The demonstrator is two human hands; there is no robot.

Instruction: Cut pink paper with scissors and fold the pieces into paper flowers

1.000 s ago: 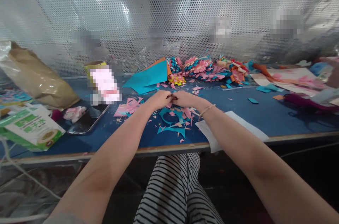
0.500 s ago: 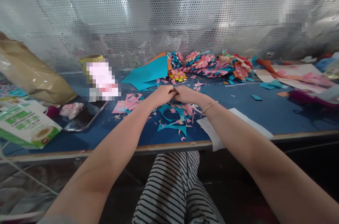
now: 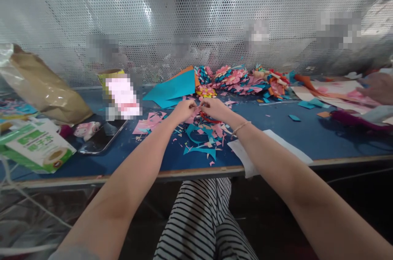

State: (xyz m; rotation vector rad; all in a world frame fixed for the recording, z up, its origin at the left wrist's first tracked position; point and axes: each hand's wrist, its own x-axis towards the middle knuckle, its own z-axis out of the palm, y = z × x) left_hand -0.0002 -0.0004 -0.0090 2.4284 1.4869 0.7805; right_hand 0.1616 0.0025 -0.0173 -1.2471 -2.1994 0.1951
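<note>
My left hand (image 3: 185,110) and my right hand (image 3: 215,109) meet over the middle of the table, fingertips pinched close together. Between them is a small pink piece of craft sheet (image 3: 193,117), gripped by both; its outline is partly hidden by the fingers. Under my right hand shows a thin red curved thing (image 3: 210,119) that I cannot make out. Just below lie a blue cut-out scrap (image 3: 198,134) and several pink, blue and cream offcuts. Left of my left hand are pink sheet pieces (image 3: 150,123).
Behind my hands lie blue sheets (image 3: 175,87) and piles of layered flower cut-outs (image 3: 231,76) before a perforated metal screen. A phone (image 3: 102,136), a green-white carton (image 3: 39,145) and a brown bag (image 3: 46,84) stand left. White paper (image 3: 276,145) lies right. Another person's hand (image 3: 379,87) is far right.
My hands have drawn slightly apart, and the pink piece and red thing now show. Another person's hand has come into view at the right. The view has shifted a little.
</note>
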